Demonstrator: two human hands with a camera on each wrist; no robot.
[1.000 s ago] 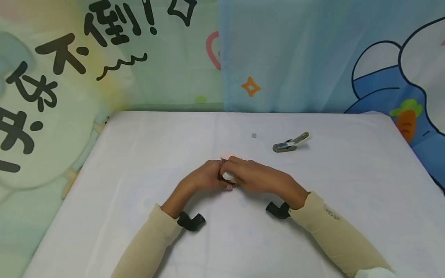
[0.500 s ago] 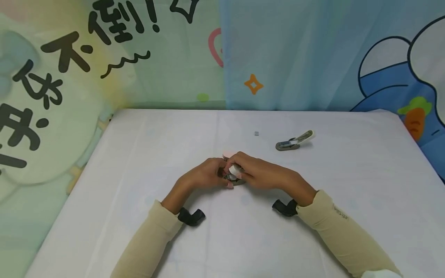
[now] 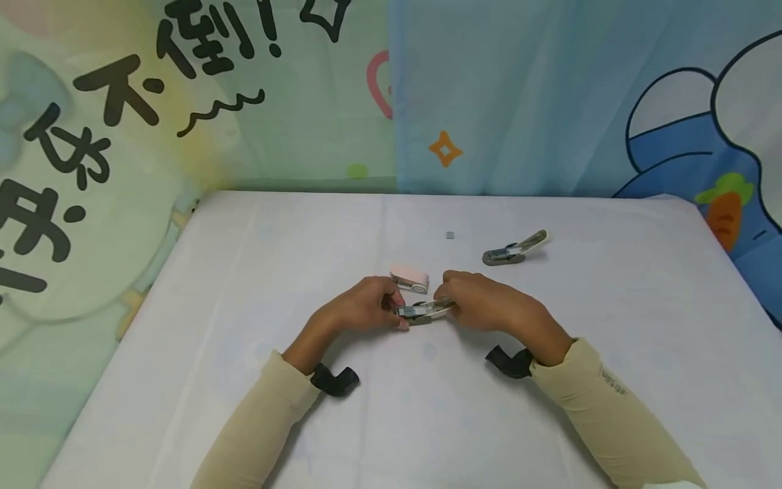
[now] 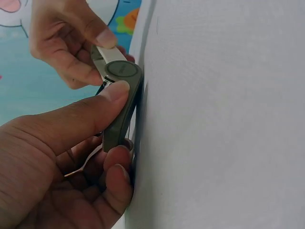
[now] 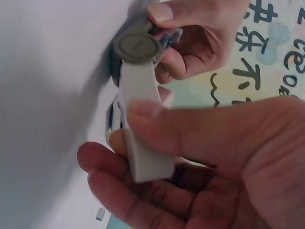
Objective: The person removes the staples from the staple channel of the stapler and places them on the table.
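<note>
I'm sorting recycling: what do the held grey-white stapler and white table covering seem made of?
Held, long grey-white stapler: probably low-sheen plastic, from its smooth white handle; the shiny silver inner strip suggests metal. White table covering: likely matte fabric, given faint creases.

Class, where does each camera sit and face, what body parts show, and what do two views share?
Head: on the head, facing forward and down at the white table; left hand, right hand and sleeves show.
Left wrist: worn there, facing the stapler; left hand near, right hand beyond.
Right wrist: worn there, facing the stapler's white arm; right hand near, left hand beyond.
Wrist views share the stapler and both hands.
</note>
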